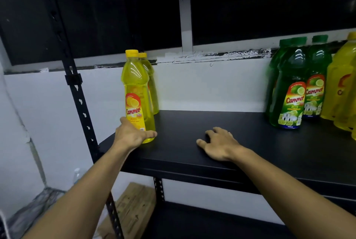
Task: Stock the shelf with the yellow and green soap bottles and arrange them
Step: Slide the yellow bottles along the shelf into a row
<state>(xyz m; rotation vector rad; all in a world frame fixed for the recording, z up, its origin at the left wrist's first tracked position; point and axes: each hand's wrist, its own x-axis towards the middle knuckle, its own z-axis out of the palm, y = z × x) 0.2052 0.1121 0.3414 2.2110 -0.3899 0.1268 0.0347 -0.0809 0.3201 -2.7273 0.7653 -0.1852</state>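
Note:
A yellow soap bottle [137, 96] stands upright at the left end of the black shelf [221, 123]. My left hand [133, 134] wraps its base, thumb on one side and fingers on the other. A second yellow bottle [152, 82] stands right behind it. At the right end stand green soap bottles [290, 84] in a group, with more yellow bottles [341, 84] at the frame's right edge. My right hand [219, 144] lies flat on the shelf's middle, fingers spread, holding nothing.
A black perforated upright post [77, 88] rises at the shelf's left front corner. A white wall backs the shelf. Below on the left lie a wooden board [133, 208] and a clear plastic bag [38, 206].

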